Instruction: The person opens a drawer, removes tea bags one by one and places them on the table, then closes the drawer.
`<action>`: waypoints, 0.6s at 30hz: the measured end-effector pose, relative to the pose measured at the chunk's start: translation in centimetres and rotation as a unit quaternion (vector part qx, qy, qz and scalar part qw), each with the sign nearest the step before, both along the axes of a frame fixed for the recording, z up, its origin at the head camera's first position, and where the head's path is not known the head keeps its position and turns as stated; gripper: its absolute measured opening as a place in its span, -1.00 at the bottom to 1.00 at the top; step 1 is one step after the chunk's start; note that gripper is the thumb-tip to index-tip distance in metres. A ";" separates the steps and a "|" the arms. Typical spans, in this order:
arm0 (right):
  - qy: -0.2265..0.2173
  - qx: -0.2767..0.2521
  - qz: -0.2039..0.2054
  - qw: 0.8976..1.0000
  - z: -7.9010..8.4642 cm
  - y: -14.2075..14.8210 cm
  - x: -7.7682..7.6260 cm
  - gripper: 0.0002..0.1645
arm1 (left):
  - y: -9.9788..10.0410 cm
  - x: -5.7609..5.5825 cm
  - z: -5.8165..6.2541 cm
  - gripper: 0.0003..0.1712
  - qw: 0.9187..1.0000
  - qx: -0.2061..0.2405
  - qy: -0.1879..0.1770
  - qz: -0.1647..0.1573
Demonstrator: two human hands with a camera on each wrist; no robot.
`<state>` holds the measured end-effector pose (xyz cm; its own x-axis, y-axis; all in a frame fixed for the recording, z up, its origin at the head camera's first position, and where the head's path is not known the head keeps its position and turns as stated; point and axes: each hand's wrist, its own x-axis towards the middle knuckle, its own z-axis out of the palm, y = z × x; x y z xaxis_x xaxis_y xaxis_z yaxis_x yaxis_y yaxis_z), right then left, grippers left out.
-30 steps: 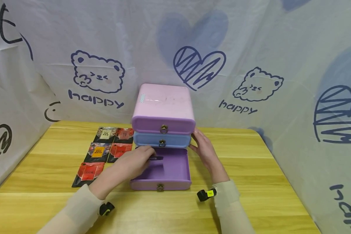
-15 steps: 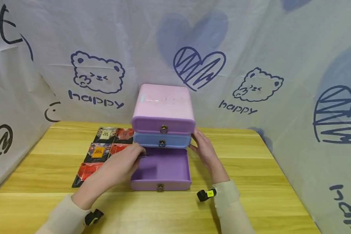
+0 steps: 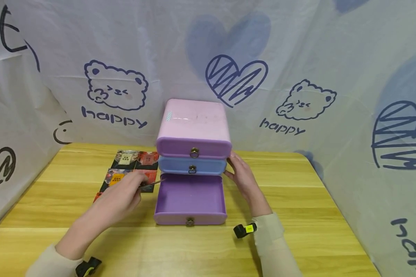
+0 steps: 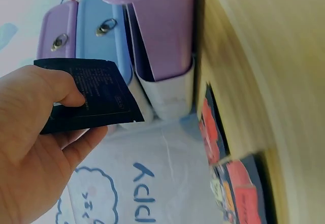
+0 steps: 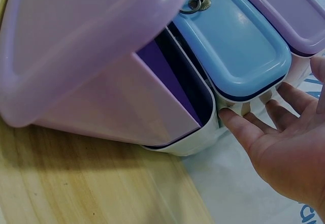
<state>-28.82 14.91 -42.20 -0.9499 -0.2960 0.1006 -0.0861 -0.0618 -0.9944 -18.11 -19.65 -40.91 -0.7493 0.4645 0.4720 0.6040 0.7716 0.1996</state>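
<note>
My left hand (image 3: 119, 198) pinches a flat black sachet (image 4: 99, 89) between thumb and fingers, left of the open drawer; small print shows on its side in the left wrist view. The three-drawer storage box (image 3: 197, 121) stands at the middle of the table's back. Its bottom purple drawer (image 3: 194, 198) is pulled out, with nothing seen inside in the head view. The blue middle drawer (image 3: 175, 166) and the purple top drawer (image 3: 173, 148) are closed. My right hand (image 3: 244, 179) rests its fingertips against the box's right side near the blue drawer.
Several black and red sachets (image 3: 126, 157) lie in rows on the wooden table (image 3: 284, 231) left of the box, partly hidden by my left forearm. A printed white cloth (image 3: 180, 50) hangs close behind the box and along both sides.
My left hand has moved left from over the bottom drawer, carrying the sachet out beside it above the other sachets. My right hand and the storage box stay in place.
</note>
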 end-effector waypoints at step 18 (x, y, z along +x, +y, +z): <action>0.008 -0.010 0.002 1.000 -0.3 0.0 -0.1 -0.44 | -2.4 1.0 -2.1 -0.51 0.996 -0.048 -0.068 0.022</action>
